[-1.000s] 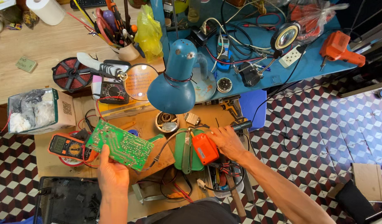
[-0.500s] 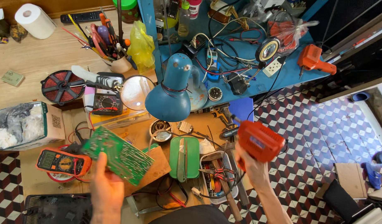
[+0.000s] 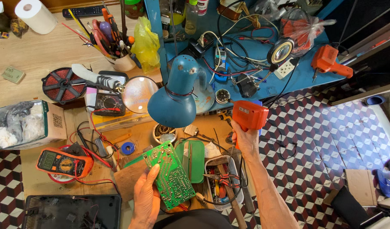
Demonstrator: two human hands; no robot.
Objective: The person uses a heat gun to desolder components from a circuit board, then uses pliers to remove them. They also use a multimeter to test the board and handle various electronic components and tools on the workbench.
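holding green circuit board (image 3: 169,176), orange soldering gun (image 3: 248,115)

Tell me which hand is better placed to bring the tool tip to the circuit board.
Right, probably: the right hand already grips the orange soldering gun, while the left hand holds the green circuit board.

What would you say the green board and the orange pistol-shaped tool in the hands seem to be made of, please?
Green circuit board, left hand: likely rigid laminate with a glossy green coating, dotted with small pale marks. Orange pistol-shaped tool, right hand: looks like moulded plastic, smooth and uniformly coloured; its tip is hard to make out.
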